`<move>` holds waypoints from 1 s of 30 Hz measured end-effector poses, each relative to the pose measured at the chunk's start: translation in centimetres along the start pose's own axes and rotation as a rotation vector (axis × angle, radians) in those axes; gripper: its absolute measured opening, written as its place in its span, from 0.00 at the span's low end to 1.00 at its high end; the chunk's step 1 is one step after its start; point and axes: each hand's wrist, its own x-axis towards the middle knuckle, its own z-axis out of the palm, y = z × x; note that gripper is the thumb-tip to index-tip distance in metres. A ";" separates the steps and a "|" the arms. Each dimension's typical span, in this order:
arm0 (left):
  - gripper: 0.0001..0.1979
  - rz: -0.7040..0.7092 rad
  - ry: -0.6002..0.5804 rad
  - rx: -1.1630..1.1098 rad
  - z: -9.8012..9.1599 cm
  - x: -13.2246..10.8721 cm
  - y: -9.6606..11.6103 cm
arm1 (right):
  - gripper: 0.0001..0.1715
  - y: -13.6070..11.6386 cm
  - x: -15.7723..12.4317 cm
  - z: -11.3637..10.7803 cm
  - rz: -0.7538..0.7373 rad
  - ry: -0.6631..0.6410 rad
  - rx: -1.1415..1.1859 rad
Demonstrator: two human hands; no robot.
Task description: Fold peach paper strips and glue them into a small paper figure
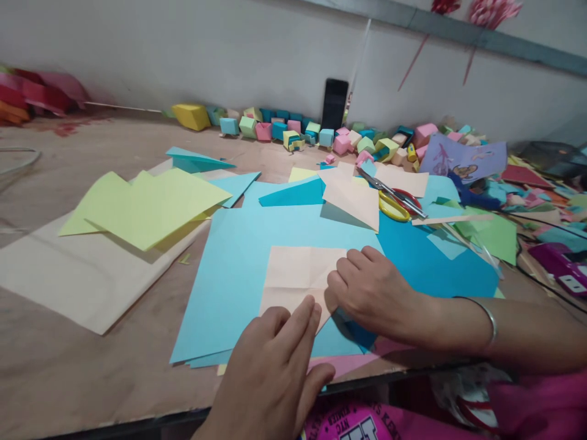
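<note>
A peach square of paper point(298, 272) lies on a stack of light blue sheets point(238, 256) near the table's front edge. My left hand point(270, 373) rests flat on the peach paper's lower edge with its fingers stretched out together. My right hand point(373, 290) sits at the paper's right edge, knuckles up and fingers curled down, pinching the paper's corner there. A silver bangle point(490, 321) circles that wrist.
Yellow-green sheets point(147, 208) and a large beige sheet point(73, 269) lie to the left. Yellow-and-red scissors point(394, 198) rest on peach paper behind. Several folded paper cubes point(293, 131) and a dark phone point(334, 104) line the wall. Paper scraps crowd the right side.
</note>
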 end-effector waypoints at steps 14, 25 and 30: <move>0.25 -0.007 0.036 -0.039 0.2 0.0 -0.1 | 0.10 2.3 0.1 -0.6 0.253 -0.131 -0.029; 0.31 -0.010 -0.022 0.030 -0.6 0.2 0.4 | 0.15 5.8 1.3 0.1 0.036 -0.414 0.731; 0.34 -0.051 -0.086 0.052 -0.9 1.2 1.3 | 0.14 5.8 1.3 0.3 0.053 -0.394 0.741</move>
